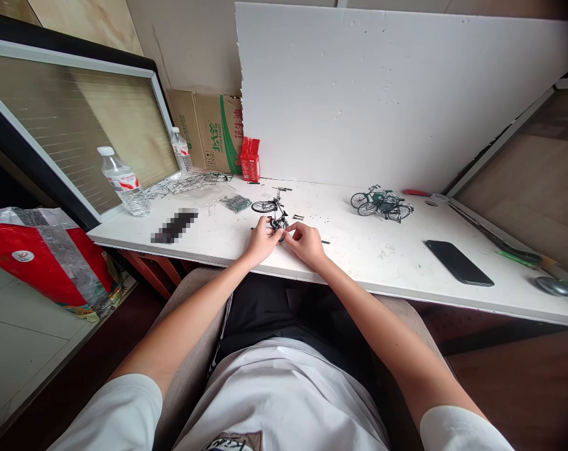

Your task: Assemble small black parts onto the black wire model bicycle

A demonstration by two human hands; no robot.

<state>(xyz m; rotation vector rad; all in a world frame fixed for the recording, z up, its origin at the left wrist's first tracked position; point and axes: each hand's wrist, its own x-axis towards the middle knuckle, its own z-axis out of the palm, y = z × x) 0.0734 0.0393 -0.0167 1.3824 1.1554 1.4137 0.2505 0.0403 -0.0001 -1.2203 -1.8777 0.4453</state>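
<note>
Near the table's front edge lies a small black model bicycle (278, 212), its front wheel (263, 207) pointing away to the left. My left hand (263, 241) grips the bicycle's near end, fingers closed round it. From the other side my right hand (305, 241) pinches at the same end, thumb and forefinger pressed together. Whatever small part sits in that pinch is hidden by the fingers. A little black frame-shaped piece (298, 217) rests just beyond my right hand, and a thin black rod (325, 242) lies beside it.
Model bicycles (382, 205) stand at the back right, a phone (459, 262) nearer. A bag of green parts (237, 203), black part frames (185, 183), water bottles (128, 185) and a red box (250, 160) are on the left. A white board (382, 94) stands behind.
</note>
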